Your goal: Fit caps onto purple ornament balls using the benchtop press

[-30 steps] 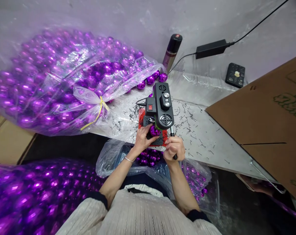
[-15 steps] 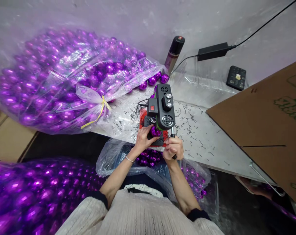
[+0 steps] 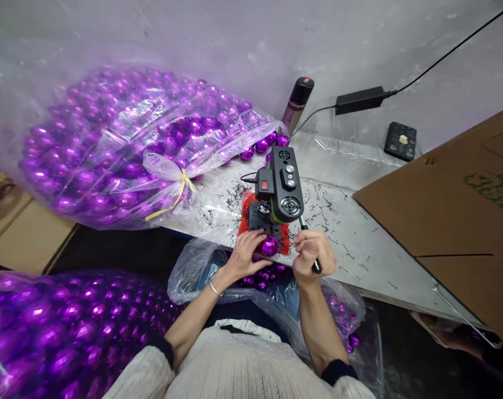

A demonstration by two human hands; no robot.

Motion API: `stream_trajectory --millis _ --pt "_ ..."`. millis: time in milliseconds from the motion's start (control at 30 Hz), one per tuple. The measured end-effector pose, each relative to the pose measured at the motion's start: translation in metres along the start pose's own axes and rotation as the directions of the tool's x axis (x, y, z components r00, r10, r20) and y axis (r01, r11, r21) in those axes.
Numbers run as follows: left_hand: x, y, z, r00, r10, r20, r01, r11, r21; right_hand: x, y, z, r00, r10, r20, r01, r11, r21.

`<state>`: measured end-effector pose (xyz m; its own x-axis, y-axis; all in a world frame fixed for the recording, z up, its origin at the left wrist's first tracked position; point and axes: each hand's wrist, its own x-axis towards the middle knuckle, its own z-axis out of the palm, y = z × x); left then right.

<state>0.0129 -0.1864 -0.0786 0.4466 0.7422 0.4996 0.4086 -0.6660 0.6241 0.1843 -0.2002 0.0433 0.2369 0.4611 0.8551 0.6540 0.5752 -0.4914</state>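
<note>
Curving beside the shiny purple ball (image 3: 270,245), the left hand (image 3: 242,256) has its fingers at the ball's left and far side and its thumb stretched out along the near side – whether the thumb presses on the ball or stands just apart from it, I cannot tell. The ball sits at the near end of the black base plate (image 3: 257,223), over the red mat (image 3: 285,244), and lies directly to the right of the left palm; being round, it shows no long axis. Of the two hands the left is clearly the nearer, while the right hand (image 3: 313,256) is apart from the ball, off to its right, wrapped closely around the lever handle (image 3: 316,267). That lever does have a long axis: it slants from the near right end of the black machine (image 3: 286,183) down and rightward into the right fist, its tip poking out below. So the ball lies between the two hands, nearer the person than the machine's body – and out from under its rounded near end
</note>
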Motion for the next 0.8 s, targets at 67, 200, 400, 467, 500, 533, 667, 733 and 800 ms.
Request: stream_trajectory --millis 67,200,400,467,500,533,667,733,800 --pt "-0.009 -0.002 -0.008 1.000 0.002 0.028 -0.003 1.000 0.018 -0.007 0.003 -0.001 1.000 -0.007 0.020 0.007 1.000 -0.006" --pt "0.010 -0.037 -0.035 0.961 -0.203 -0.188 0.229 0.965 0.128 -0.016 0.008 0.002 0.999 -0.040 0.009 0.040 0.999 -0.008" --pt "0.067 -0.109 -0.097 0.838 -0.361 -0.409 0.479 0.845 0.238 -0.015 0.008 0.002 0.999 -0.043 -0.006 0.043 0.999 0.006" --pt "0.073 -0.107 -0.111 0.840 -0.352 -0.412 0.468 0.856 0.221 -0.016 0.012 0.002 1.000 -0.016 -0.003 0.016 1.000 0.014" --pt "0.073 -0.099 -0.116 0.850 -0.347 -0.396 0.446 0.874 0.191 -0.017 0.013 0.003 1.000 0.004 -0.009 -0.003 1.000 0.030" --pt "0.072 -0.089 -0.119 0.861 -0.346 -0.373 0.421 0.897 0.139 -0.019 0.014 0.005 0.999 0.029 -0.032 -0.028 0.998 0.052" --pt "0.056 -0.046 -0.134 0.808 -0.383 -0.448 0.354 0.923 -0.150 -0.043 -0.002 0.022 0.926 0.290 -0.240 -0.256 0.952 0.165" --pt "0.044 -0.041 -0.147 0.640 -0.339 -0.690 0.351 0.927 -0.130 -0.062 -0.022 0.035 0.878 0.439 -0.193 -0.401 0.893 0.204" --pt "0.031 -0.054 -0.165 0.404 -0.210 -0.890 0.414 0.910 -0.027 -0.077 -0.042 0.057 0.893 0.446 0.058 -0.448 0.873 0.191"
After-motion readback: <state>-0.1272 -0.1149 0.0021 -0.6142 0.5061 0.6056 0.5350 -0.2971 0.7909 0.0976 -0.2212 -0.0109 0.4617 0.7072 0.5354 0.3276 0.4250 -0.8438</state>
